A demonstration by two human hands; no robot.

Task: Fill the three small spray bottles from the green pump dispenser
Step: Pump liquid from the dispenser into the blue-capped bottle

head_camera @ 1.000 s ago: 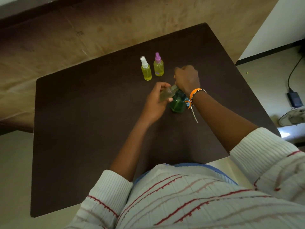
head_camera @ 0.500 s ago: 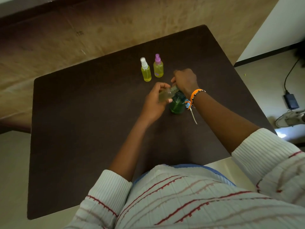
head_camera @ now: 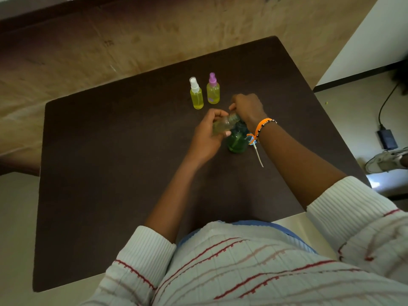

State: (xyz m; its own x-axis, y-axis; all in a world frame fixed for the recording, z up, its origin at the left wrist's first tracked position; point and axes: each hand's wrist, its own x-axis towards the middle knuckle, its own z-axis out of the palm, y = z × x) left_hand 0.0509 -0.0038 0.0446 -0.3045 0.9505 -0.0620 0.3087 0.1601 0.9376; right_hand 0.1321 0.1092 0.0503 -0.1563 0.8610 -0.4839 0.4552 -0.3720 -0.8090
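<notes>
The green pump dispenser point(head_camera: 237, 141) stands on the dark table point(head_camera: 110, 173), near its middle. My right hand point(head_camera: 248, 107) is curled over the dispenser's top, which it hides. My left hand point(head_camera: 206, 138) grips a small uncapped clear bottle point(head_camera: 223, 125), tilted with its threaded neck against the dispenser's head. Two small capped spray bottles holding yellow liquid stand just behind: one with a white cap point(head_camera: 196, 93) and one with a purple cap point(head_camera: 213, 89).
A thin white tube point(head_camera: 258, 154) lies on the table right of the dispenser, under my wrist. Off the table's right side, the floor holds a black adapter with its cable point(head_camera: 387, 139) and a shoe point(head_camera: 386, 161).
Both hands stay on the dispenser and the small bottle. My right hand sits slightly lower on the dispenser's top than a second ago.
</notes>
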